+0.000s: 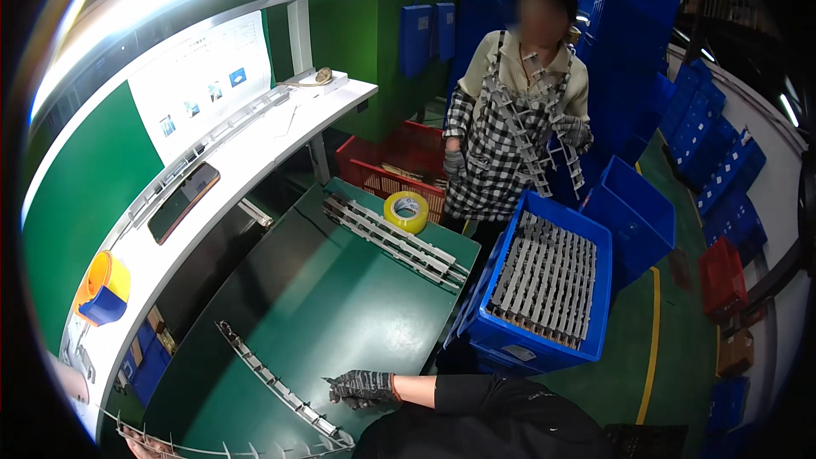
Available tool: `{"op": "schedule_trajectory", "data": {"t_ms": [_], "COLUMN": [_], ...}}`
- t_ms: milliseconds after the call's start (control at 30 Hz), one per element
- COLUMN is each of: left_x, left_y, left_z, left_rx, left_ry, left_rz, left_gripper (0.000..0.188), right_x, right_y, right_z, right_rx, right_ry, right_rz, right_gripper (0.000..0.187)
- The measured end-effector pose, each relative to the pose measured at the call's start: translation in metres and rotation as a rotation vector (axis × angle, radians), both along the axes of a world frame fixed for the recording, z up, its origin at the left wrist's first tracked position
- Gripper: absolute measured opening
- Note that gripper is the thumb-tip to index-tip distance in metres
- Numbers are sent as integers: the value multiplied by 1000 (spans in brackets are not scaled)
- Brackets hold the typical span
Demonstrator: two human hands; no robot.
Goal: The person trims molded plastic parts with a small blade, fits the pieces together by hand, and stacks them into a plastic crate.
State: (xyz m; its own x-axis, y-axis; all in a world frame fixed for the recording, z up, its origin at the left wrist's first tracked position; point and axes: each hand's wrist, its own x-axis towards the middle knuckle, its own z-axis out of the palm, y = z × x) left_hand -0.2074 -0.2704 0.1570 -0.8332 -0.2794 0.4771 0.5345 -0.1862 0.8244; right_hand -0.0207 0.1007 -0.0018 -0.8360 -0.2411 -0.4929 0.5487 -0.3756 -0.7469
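Note:
At the lower left edge, my left hand [146,444] grips a long thin grey strip with upright tabs [225,450], which runs along the bottom of the view. Only part of that hand shows. My right hand [364,388], in a dark striped knit glove, is closed above the green tabletop [331,306]. A small pointed tip sticks out from its fingers; what they hold is too small to make out. Between my hands lies another jointed grey strip [276,384], slanting across the table and meeting the held strip near its lower end.
A bundle of grey strips [391,240] and a yellow tape roll [406,212] lie at the table's far side. Right of it stands a blue crate [605,289] packed with strips. Beyond, a person [518,110] carries several strips. A white shelf [229,149] holds a phone [184,202].

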Motion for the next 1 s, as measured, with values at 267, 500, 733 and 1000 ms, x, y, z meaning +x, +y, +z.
{"op": "schedule_trajectory", "data": {"t_ms": [267,500,733,1000], "left_x": [25,50,78,91], "left_y": [51,126,167,173], "left_z": [33,-31,-73,-111], "left_rx": [-225,-557,-556,-528], "left_ry": [-171,-516,-699,-780], "left_rz": [-149,-459,-656,-732], "left_gripper": [16,18,18,21], "right_x": [-10,-11,-12,-10], "right_y": [-4,-4,-9,-17], "right_z": [-30,-27,-38,-37], "right_rx": [-50,310,466,323], "right_ry": [50,261,427,329], "right_rz": [55,64,-6,-57], "right_gripper": [50,32,34,34]}}
